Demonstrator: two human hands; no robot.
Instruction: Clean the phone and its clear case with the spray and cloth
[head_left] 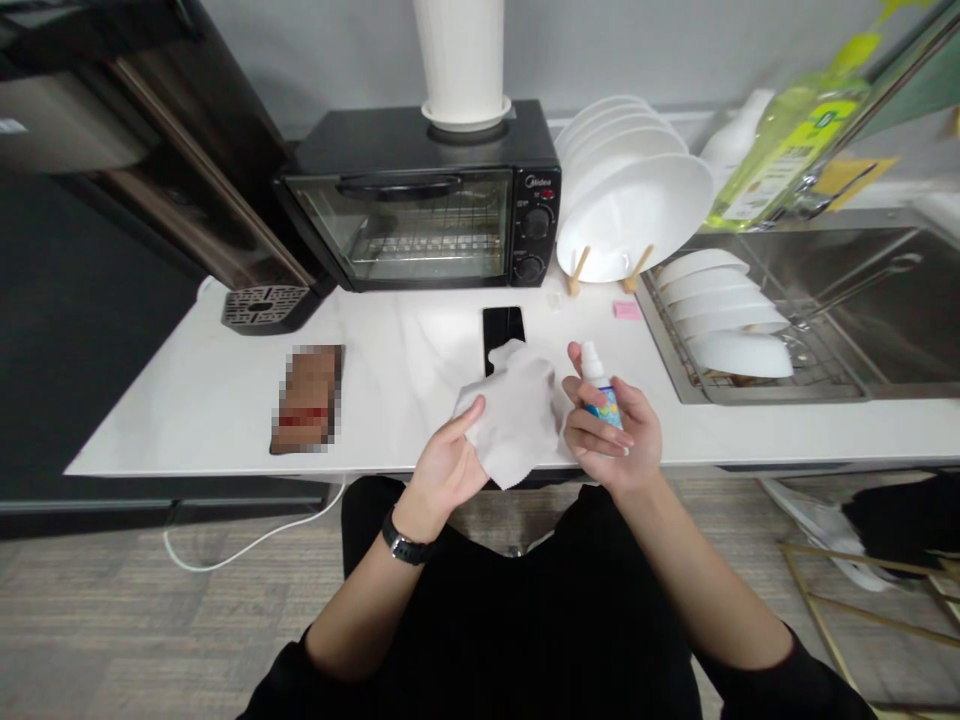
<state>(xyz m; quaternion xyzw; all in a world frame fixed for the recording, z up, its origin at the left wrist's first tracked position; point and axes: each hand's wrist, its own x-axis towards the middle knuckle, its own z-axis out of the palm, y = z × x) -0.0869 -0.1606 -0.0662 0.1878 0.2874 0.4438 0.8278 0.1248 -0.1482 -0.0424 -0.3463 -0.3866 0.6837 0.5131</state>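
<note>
My left hand (448, 464) holds a crumpled white cloth (516, 412) above the front edge of the white counter (187, 410). My right hand (613, 435) is wrapped round a small spray bottle (600, 385) with a white nozzle and a blue label, its nozzle turned toward the cloth. A black phone (502, 328) lies flat on the counter just behind the cloth, partly hidden by it. A black watch sits on my left wrist.
A black toaster oven (427, 200) stands at the back with a white vessel on top. White plates (637, 200) stand in a rack; more lie in the sink's drainer (720, 320). A brown blurred object (307, 398) lies to the left, a pink block (627, 309) to the right.
</note>
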